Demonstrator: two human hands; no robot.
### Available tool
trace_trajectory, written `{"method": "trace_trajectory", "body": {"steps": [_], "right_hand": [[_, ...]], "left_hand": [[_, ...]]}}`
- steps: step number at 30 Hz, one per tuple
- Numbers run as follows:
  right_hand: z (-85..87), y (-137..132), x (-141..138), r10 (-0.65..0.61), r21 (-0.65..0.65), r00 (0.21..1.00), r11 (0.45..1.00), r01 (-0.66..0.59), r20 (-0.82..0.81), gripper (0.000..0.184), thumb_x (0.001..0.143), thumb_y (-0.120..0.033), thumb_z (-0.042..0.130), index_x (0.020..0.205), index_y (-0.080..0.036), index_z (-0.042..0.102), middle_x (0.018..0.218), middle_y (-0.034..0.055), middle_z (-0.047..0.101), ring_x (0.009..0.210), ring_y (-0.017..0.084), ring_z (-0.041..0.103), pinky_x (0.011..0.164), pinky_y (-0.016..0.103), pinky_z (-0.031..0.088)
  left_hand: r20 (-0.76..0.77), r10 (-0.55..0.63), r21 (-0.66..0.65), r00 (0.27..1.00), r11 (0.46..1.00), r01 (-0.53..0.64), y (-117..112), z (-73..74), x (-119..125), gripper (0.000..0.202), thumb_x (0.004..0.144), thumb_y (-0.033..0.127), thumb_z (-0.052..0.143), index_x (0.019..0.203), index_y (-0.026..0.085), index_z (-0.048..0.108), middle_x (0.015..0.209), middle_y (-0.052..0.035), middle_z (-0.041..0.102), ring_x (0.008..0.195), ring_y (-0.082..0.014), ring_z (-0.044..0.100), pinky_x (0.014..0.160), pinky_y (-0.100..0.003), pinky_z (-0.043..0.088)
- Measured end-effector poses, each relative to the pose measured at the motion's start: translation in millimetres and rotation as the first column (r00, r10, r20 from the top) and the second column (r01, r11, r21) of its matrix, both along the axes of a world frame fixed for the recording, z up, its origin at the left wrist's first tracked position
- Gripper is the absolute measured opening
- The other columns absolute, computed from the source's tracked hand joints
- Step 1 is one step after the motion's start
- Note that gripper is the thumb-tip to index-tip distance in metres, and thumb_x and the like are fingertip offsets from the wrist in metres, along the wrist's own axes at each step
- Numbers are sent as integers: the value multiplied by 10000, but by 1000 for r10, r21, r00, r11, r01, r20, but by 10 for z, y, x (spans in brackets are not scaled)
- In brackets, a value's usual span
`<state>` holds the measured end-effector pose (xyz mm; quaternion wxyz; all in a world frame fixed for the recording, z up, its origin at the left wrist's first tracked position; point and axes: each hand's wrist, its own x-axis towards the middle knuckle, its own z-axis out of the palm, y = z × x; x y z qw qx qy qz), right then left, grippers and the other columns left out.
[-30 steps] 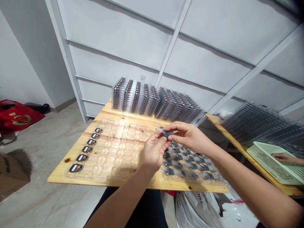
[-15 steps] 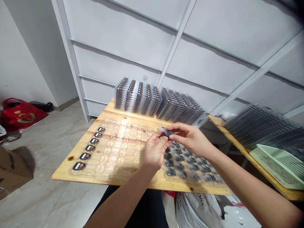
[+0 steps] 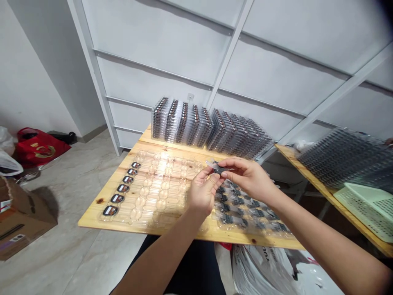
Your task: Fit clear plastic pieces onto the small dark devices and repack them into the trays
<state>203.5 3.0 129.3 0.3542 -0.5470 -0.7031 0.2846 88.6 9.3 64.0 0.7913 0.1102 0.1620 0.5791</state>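
Both hands meet above a wooden board (image 3: pixel 92 215) and pinch one small dark part in clear wrap (image 3: pixel 217 168). My left hand (image 3: pixel 202 194) holds it from below with curled fingers. My right hand (image 3: pixel 247 178) grips it from the right between thumb and fingertips. Under my left hand lies a clear blister tray (image 3: pixel 159 190); its leftmost column holds several small black-and-red parts (image 3: pixel 123 188), the other pockets look empty. Under my right hand lies another clear tray (image 3: pixel 245 211) full of dark parts.
Stacks of filled clear trays (image 3: pixel 208 131) stand upright along the board's far edge against a white shelving frame. A second wooden table at right carries more tray stacks (image 3: pixel 340 157) and a pale green basket (image 3: pixel 365 207). A red bag (image 3: pixel 38 147) and cardboard box (image 3: pixel 21 217) sit on the floor at left.
The view has shifted, so the board sits further right in frame. Both hands keep pinching the same small part. Another person's hand at the green basket is gone from view.
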Motion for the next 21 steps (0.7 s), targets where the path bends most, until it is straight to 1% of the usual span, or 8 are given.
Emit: {"method": "trace_trajectory", "body": {"steps": [3,7,10,15,21], "right_hand": [[-6,20,14,0,-63,998,998,-4,-66,310,707,-328,640,941,-126,618,940,76,611,822,172,588,745,299,505],[-43,41,33,-18,-92,996,996,10,-84,344,693,-344,654,955,-126,614,943,78,613,827,180,589,734,301,504],[-70,45,32,-19,-71,998,997,14,-66,328,707,-347,639,951,-129,617,945,78,610,819,177,590,740,302,504],[-88,54,30,4,23,997,1000,-5,72,259,740,-310,600,937,-146,633,961,66,601,841,170,580,795,309,487],[-119,64,52,2,6,1000,1000,-2,15,261,732,-299,605,935,-137,630,944,63,609,823,165,585,763,288,495]], "left_hand": [[2,-1,9,1000,1000,1,-1,-10,-5,250,620,75,683,834,100,556,854,-45,598,784,-136,605,850,-327,456],[-1,3,9,1000,1000,-3,-1,-17,-12,251,624,78,681,838,95,553,872,-53,604,802,-136,607,834,-306,466],[-3,-1,4,1000,1000,1,7,-25,-12,265,610,81,692,834,97,551,845,-46,610,787,-133,607,825,-302,468],[-11,-1,-2,1000,1000,1,27,-46,-12,312,564,99,724,814,94,537,803,-43,616,751,-137,608,809,-318,469],[-29,-3,11,1000,1000,3,35,-68,-10,350,539,128,744,819,96,536,811,-49,620,758,-145,607,830,-342,456]]}}
